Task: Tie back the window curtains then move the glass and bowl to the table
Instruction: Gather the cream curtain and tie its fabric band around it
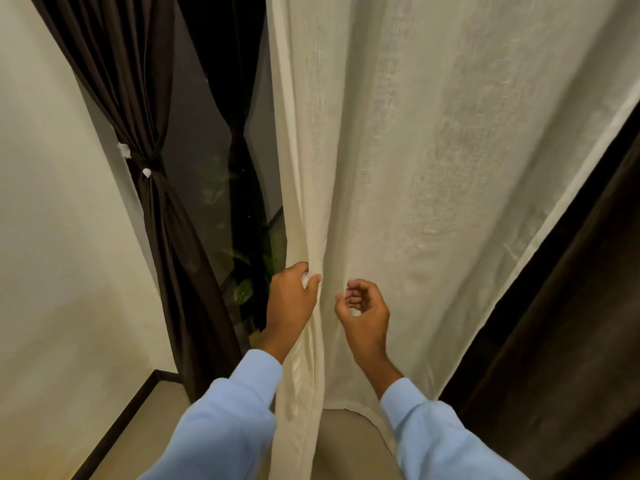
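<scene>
**A:** Where is the cream curtain hanging?

**B:** The cream curtain (398,150) is hanging loose down the middle of the frame, its hem nearly reaching the floor (346,441). The left hand (292,299) is gripping its left edge, low in the centre, fingers curled round a fold of cloth.

**A:** And the right hand?

**B:** The right hand (365,310) is hovering just to the right of it, close in front of the cloth, fingers curled in and holding nothing.

**A:** Which step is going on?

**B:** Tying back, I'd judge. The brown curtain (138,98) at upper left is already hanging cinched by its tie (150,164) beside the dark window (194,116). Another brown curtain (554,341) at lower right is hanging free. The glass and bowl aren't showing.

**A:** What is the next move calling for?

**B:** Probably both hands gathering the cream cloth into one bunch, then binding it. I'm not seeing a tie for it.
</scene>
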The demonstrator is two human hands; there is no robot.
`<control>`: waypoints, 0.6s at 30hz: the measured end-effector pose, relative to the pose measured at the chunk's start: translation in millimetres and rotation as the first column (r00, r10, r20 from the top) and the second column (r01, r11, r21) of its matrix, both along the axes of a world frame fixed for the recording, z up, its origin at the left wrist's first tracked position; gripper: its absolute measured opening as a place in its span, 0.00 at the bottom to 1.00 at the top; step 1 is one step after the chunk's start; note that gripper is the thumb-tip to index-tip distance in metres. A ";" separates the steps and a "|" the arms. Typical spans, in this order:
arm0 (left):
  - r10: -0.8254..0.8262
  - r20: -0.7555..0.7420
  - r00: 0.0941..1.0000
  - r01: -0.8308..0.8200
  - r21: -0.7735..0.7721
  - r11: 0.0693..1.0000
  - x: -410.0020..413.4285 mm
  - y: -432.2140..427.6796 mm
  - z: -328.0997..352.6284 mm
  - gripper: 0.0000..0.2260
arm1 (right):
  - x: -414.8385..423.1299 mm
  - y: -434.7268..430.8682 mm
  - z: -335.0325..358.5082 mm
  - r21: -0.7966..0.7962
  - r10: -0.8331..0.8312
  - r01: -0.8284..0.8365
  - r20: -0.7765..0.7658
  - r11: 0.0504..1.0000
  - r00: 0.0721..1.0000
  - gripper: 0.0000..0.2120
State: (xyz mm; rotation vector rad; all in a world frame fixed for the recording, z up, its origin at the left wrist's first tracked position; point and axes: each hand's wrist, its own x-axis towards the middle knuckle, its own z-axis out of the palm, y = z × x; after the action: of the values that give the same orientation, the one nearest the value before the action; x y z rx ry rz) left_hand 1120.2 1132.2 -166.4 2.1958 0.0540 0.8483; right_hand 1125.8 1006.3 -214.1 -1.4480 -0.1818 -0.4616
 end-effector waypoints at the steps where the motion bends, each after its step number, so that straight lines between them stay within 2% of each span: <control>1: 0.015 0.011 1.000 -0.015 0.028 0.999 -1.4 -1.6 -0.8 0.08 | -0.2 4.0 -0.3 -0.024 0.004 -0.004 0.004 1.000 1.000 0.15; 3: 0.016 0.022 1.000 -0.017 0.057 0.998 -4.4 -6.1 -1.7 0.07 | 0.6 10.4 -1.0 -0.084 -0.002 0.004 0.021 0.996 1.000 0.15; 8: 0.018 0.000 1.000 -0.018 0.058 0.998 -11.1 -17.4 1.4 0.07 | 1.2 19.5 -9.1 -0.170 0.001 0.012 0.076 0.985 0.997 0.07; 14: -0.034 0.026 0.999 0.033 0.044 0.998 -14.4 -25.8 6.3 0.12 | 2.3 20.4 -16.9 -0.210 0.001 0.015 0.078 0.978 0.997 0.12; 18: 0.004 -0.053 0.999 0.001 0.104 0.995 -5.8 -27.1 8.5 0.11 | 2.6 3.5 -7.7 -0.329 0.062 -0.030 0.089 0.944 0.994 0.11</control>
State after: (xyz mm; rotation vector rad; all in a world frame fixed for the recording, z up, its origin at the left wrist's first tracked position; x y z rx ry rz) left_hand 1114.5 1105.1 -157.9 2.3164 0.0382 0.8097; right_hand 1128.4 1009.9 -221.7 -1.7437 -0.3854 -0.4803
